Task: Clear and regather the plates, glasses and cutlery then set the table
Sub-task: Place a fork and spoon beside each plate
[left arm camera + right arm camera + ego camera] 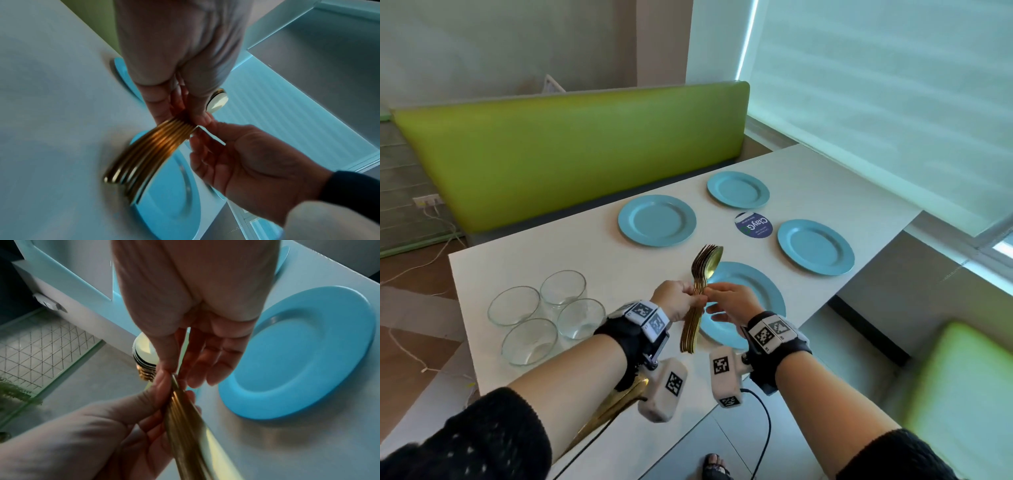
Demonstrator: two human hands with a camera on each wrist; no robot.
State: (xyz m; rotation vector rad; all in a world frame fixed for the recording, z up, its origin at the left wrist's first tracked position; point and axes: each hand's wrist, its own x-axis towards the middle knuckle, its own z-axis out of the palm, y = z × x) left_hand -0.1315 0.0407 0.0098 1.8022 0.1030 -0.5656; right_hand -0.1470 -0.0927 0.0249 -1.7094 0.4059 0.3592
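4 plates (656,221); 4 glasses (563,289); left hand (678,302) clamps cutlery bundle (700,284); right hand (732,303) pinches it.

round sticker (752,224) on table, reads "ClayGo"

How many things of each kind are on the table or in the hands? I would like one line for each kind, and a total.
Blue plates: 4
Clear glasses: 4
Round printed coaster: 1
Bundle of gold cutlery, held in the left hand with the right hand pinching one piece: 1 bundle; the pieces overlap too much to count
Total: 10, with the bundle counted as one
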